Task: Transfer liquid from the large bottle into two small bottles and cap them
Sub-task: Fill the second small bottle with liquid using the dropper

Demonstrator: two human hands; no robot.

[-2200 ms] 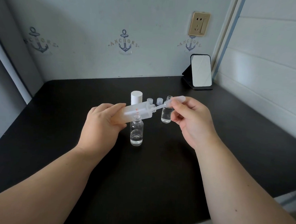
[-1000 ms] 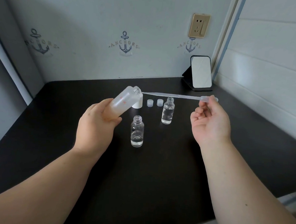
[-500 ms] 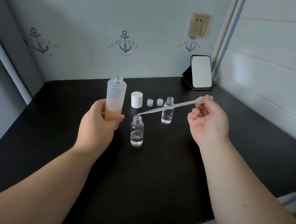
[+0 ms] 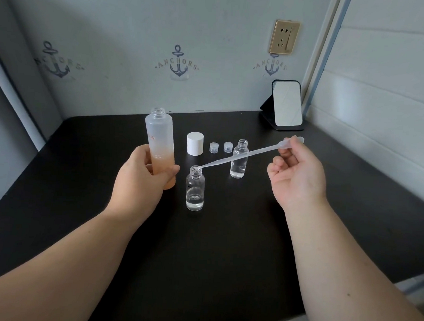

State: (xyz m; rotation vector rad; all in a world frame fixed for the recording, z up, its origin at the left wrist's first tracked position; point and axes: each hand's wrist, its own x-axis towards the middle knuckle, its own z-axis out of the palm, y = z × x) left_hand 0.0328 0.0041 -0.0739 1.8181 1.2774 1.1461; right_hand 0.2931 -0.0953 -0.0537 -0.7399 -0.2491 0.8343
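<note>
A: In the right hand (image 4: 297, 176), what is there?

B: The bulb of a pipette (image 4: 245, 154), pinched in the fingers; its tip sits at the mouth of the near small bottle (image 4: 195, 189). The left hand (image 4: 141, 178) grips the large bottle (image 4: 160, 143) upright, just beside that small one.

A: How far along does it look?

B: Midway, seemingly. The near bottle holds only a little liquid; the far small bottle (image 4: 239, 159), between the hands and behind the pipette, holds more. Both stand open.

A: And the caps?

B: Two small caps (image 4: 221, 147) and the white cap (image 4: 195, 143) lie on the black table (image 4: 225, 259), well beyond the hands. Capping remains.
</note>
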